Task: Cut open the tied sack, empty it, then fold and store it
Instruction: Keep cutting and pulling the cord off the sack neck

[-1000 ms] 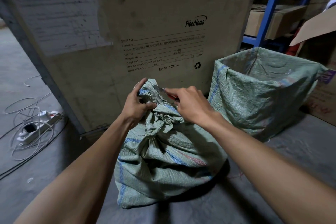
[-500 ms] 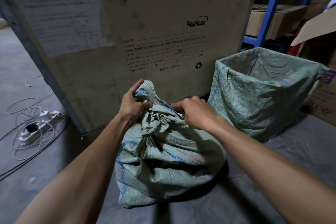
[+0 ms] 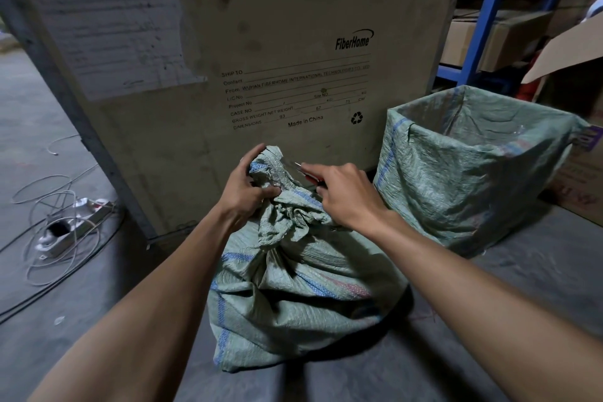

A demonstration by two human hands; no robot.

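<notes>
A green woven sack [image 3: 293, 297] with blue and red stripes stands full on the concrete floor, its neck bunched and tied at the top. My left hand [image 3: 246, 189] grips the gathered neck from the left. My right hand [image 3: 346, 194] holds a red-handled cutter [image 3: 305, 171], its metal blade tip against the fabric at the tie. Most of the cutter's handle is hidden in my fist.
A big wooden crate [image 3: 261, 59] stands right behind the sack. To the right, an open box lined with a green sack [image 3: 473, 173]. A power strip with loose cables [image 3: 75, 219] lies on the floor at left. Blue shelving [image 3: 483, 16] and cardboard boxes [image 3: 574, 108] at right.
My right hand dipped toward the knot half a second ago, then came back up with the blade against the neck. My left hand kept its grip on the sack.
</notes>
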